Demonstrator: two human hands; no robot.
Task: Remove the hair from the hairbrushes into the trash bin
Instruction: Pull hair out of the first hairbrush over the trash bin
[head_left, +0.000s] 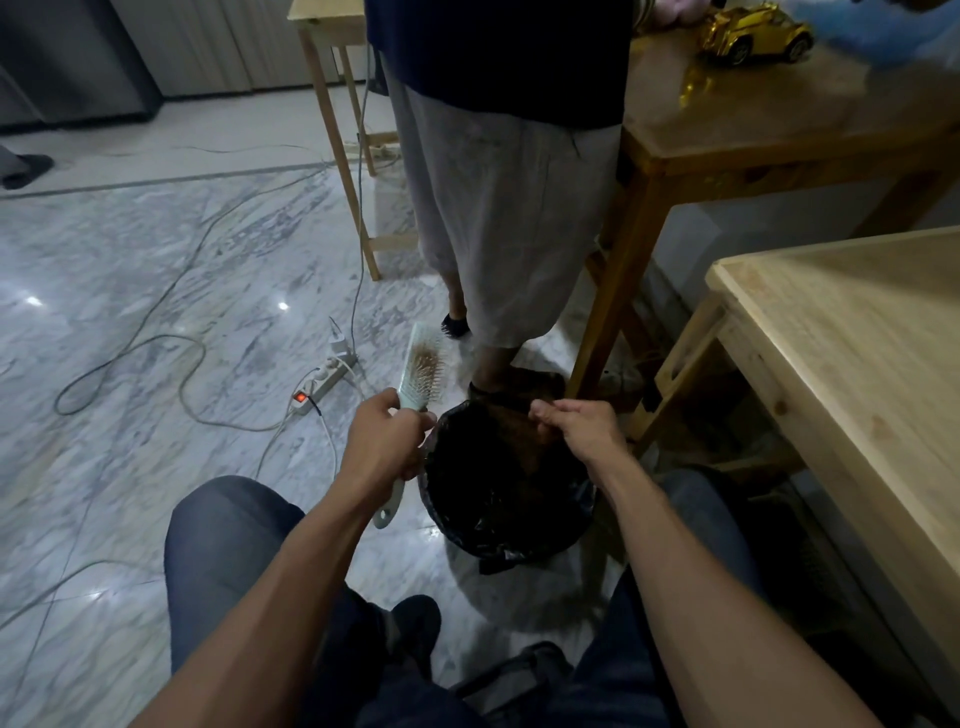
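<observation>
My left hand (384, 441) grips the handle of a pale green hairbrush (423, 371), whose head points up and away, just left of the bin. A mat of brown hair sits among its bristles. My right hand (576, 428) hovers over the far rim of the trash bin (457, 525), fingers pinched together. Brown hair (511, 441) hangs below those fingers inside the bin; whether the fingers still hold it is unclear. The bin is lined with a black bag and stands on the floor between my knees.
Another person stands just beyond the bin, feet close to it. A white power strip (324, 382) and several cables lie on the marble floor to the left. A light wooden table (857, 364) is at right; a darker table (753, 114) carries a gold toy car (753, 34).
</observation>
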